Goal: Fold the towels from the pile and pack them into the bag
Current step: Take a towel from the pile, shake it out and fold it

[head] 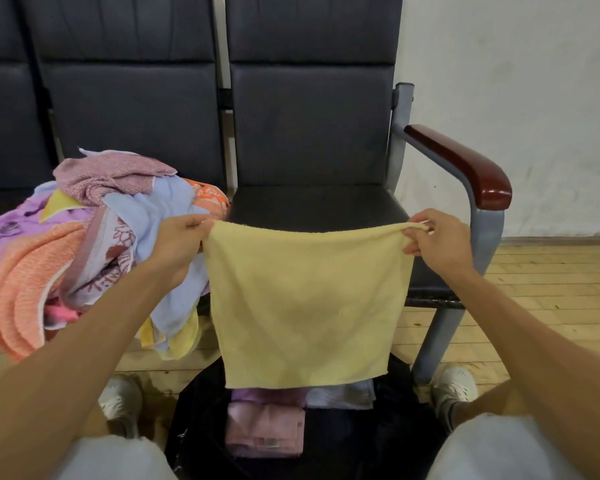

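A pale yellow towel hangs spread flat in the air in front of the right seat. My left hand pinches its top left corner, and my right hand pinches its top right corner. The pile of towels, in orange, lilac, light blue and pink, is heaped on the left seat. Below the hanging towel, on the floor between my feet, lies the open black bag. Folded pink and lilac towels lie inside it. The yellow towel's lower edge hides part of the bag.
A row of dark padded seats faces me, with a metal frame and a brown armrest at the right. A white wall stands to the right over a wooden floor. My white shoes flank the bag.
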A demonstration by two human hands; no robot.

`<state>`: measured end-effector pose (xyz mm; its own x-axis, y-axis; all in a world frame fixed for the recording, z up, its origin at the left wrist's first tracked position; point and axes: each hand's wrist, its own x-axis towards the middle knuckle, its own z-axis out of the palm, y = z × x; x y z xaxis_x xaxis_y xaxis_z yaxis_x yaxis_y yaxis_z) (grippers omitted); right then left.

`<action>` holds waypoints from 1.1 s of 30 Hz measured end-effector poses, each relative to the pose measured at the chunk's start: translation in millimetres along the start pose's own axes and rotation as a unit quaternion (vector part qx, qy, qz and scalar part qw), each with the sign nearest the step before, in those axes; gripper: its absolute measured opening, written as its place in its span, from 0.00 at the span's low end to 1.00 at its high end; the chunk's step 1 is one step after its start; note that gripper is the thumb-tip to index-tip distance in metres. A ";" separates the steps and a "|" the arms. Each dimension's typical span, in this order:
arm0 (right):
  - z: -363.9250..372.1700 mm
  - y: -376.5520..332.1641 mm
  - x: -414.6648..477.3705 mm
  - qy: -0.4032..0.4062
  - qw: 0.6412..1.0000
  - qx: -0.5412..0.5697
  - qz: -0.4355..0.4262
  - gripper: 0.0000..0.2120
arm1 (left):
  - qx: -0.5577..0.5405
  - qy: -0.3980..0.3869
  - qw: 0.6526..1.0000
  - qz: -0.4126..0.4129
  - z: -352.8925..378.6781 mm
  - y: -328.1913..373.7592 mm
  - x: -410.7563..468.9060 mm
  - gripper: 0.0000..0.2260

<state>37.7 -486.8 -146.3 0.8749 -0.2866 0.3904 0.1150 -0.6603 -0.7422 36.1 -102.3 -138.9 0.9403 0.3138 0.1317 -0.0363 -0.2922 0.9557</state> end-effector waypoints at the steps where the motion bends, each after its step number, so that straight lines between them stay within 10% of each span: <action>1: -0.2 1.5 1.3 0.007 1.000 0.011 -0.004 0.06 | 0.018 -0.007 1.000 0.010 -0.4 0.4 -0.3 0.10; 8: 3.9 -2.8 3.1 0.059 0.997 0.046 0.030 0.09 | 0.303 -0.095 0.939 0.131 7.7 14.2 -2.7 0.12; 12: 4.1 -2.4 9.7 0.072 0.996 0.045 0.025 0.09 | 0.331 -0.020 0.932 0.148 8.8 16.0 10.7 0.10; 23: 56.8 -13.8 73.6 0.076 0.997 0.027 0.002 0.10 | -0.012 0.073 0.997 -0.005 37.1 26.4 72.9 0.10; 33: 91.6 -17.9 108.3 0.159 0.977 0.139 0.041 0.12 | 0.081 0.094 0.980 0.158 70.6 2.9 108.7 0.07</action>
<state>173.5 -442.4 -140.6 0.7014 -0.5607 0.4401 0.2133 -0.4241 -0.8801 162.0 -132.9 -140.4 0.8111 0.3416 0.4748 -0.2469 -0.5360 0.8073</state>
